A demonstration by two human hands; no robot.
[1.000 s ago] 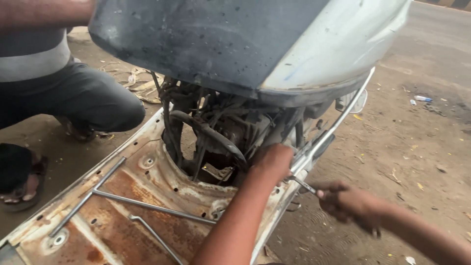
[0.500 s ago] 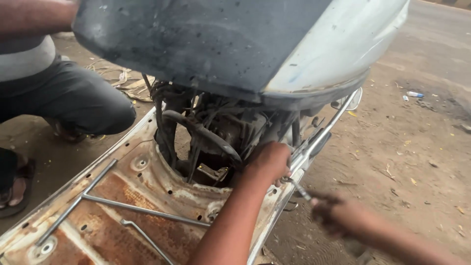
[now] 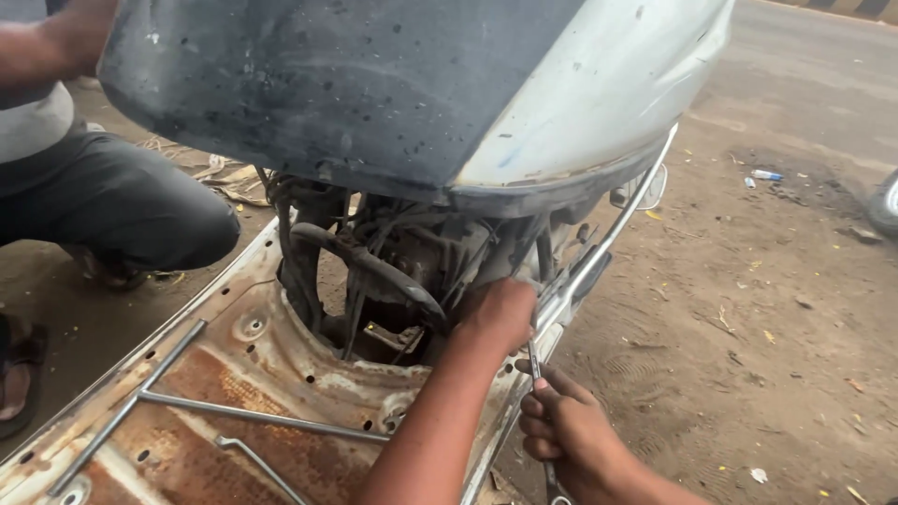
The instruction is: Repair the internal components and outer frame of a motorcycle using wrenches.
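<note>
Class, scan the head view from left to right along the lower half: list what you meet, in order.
Sandalled foot → crouching person's dark trouser leg → rusty floorboard → left hand → right hand holding a slim metal tool → bare dirt ground.

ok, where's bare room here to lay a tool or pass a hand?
Free: the rusty floor panel between its thin rods, and the dirt ground right of the chrome rail. Crowded: the cable-filled opening under the raised panel, where left hand and right hand work.
</note>
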